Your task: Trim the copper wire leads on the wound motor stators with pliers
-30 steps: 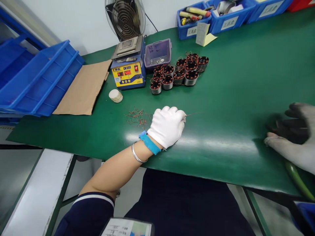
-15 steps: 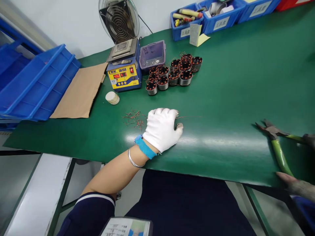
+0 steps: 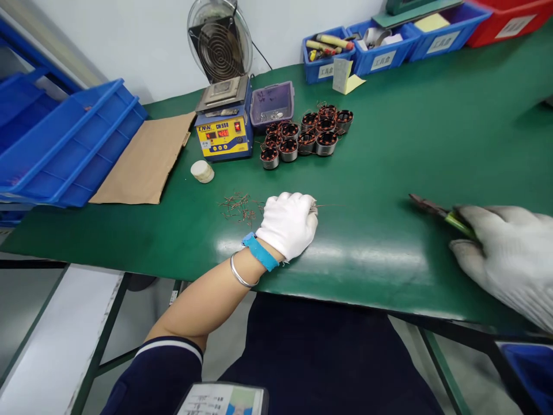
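Observation:
My left hand [image 3: 288,226], in a white glove, rests closed on the green table. Whatever sits inside its fist is hidden, but a thin wire [image 3: 326,205] sticks out past the fingers to the right. Just left of this hand lie loose copper wire clippings [image 3: 239,207]. My right hand [image 3: 503,248], also gloved, grips green-handled wire cutters [image 3: 432,206] at the right, their jaws pointing left. The cutters' jaws look closed, slightly blurred. Beyond my left hand stands a cluster of several copper-wound motor stators [image 3: 306,135].
A soldering-pot unit [image 3: 224,138] with a red display stands beside a purple tray [image 3: 294,106]. A round white pad [image 3: 202,171], cardboard [image 3: 147,155] and blue crates [image 3: 73,144] are at left. Blue bins [image 3: 328,72] and a red bin [image 3: 505,23] line the back.
My right hand has come in from the right edge and closed round the wire cutters, which have moved left with their jaws closing. My left thumb has drawn in against the fingers.

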Tool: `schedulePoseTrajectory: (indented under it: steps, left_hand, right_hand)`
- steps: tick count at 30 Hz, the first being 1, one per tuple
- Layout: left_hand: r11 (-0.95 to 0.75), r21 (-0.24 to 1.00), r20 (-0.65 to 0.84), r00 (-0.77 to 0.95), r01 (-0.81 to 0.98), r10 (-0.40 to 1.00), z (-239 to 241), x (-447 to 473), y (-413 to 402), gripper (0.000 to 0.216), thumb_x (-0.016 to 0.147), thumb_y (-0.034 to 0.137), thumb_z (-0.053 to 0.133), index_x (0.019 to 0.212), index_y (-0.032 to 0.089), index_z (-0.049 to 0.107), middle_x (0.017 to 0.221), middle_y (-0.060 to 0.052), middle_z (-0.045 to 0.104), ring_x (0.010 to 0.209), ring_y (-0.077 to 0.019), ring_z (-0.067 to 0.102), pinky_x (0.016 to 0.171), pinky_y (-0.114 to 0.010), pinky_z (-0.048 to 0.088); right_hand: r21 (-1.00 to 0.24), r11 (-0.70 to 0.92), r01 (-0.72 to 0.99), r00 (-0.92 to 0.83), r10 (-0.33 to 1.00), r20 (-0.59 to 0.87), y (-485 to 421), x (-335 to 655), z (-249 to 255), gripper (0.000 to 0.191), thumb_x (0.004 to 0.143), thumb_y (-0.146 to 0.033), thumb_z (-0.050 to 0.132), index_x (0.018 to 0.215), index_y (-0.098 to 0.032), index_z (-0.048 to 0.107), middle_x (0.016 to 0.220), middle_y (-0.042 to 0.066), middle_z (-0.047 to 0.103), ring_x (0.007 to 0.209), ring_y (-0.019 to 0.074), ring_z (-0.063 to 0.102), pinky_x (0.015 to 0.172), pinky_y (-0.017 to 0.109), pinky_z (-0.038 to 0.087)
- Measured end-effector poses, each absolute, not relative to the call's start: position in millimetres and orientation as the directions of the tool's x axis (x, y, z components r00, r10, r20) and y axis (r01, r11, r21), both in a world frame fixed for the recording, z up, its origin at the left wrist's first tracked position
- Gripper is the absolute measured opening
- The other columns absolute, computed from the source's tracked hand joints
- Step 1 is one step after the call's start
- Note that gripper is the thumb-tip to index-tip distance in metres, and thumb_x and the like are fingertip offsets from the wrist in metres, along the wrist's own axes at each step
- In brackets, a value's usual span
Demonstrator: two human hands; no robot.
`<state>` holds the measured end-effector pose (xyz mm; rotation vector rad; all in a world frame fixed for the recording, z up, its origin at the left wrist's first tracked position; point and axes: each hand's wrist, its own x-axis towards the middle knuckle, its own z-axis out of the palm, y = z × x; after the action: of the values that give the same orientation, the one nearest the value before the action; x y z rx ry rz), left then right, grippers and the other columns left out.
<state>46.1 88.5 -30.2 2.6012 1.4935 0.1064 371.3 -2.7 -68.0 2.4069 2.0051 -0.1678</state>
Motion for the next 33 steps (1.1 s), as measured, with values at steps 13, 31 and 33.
schedulePoseTrajectory:
  steps: [13, 31, 33]
  left_hand:
    - [-0.502, 0.169, -0.009, 0.511, 0.848, 0.860, -31, 45, 90, 0.027, 0.099, 0.024, 0.044, 0.110, 0.022, 0.069, 0.110, -0.007, 0.075, 0.107, -0.0268, 0.067, 0.090, -0.041, 0.046]
    - [-0.560, 0.128, -0.038, 0.568, 0.819, 0.822, -31, 43, 91, 0.029, 0.101, 0.027, 0.044, 0.119, 0.022, 0.067, 0.108, -0.009, 0.073, 0.108, -0.0291, 0.065, 0.092, -0.044, 0.045]
    - [-0.577, 0.112, 0.013, 0.579, 0.809, 0.815, -31, 42, 88, 0.028, 0.101, 0.030, 0.047, 0.116, 0.022, 0.069, 0.111, -0.009, 0.073, 0.111, -0.0295, 0.063, 0.100, -0.046, 0.043]
  right_hand:
    - [-0.829, -0.557, -0.046, -0.259, 0.808, -0.529, 6, 246, -25, 0.083, 0.066, -0.054, 0.080, 0.142, -0.031, 0.056, 0.097, 0.005, 0.071, 0.084, 0.0246, 0.072, 0.076, 0.039, 0.065]
    - [-0.768, -0.640, -0.009, -0.325, 0.728, -0.603, 36, 228, -32, 0.078, 0.071, -0.034, 0.079, 0.144, -0.026, 0.053, 0.068, -0.005, 0.056, 0.058, 0.0136, 0.059, 0.058, 0.032, 0.063]
    - [-0.780, -0.625, -0.023, -0.357, 0.734, -0.578, 34, 228, -33, 0.074, 0.072, -0.035, 0.079, 0.141, -0.025, 0.054, 0.068, -0.005, 0.054, 0.057, 0.0127, 0.057, 0.056, 0.031, 0.061]
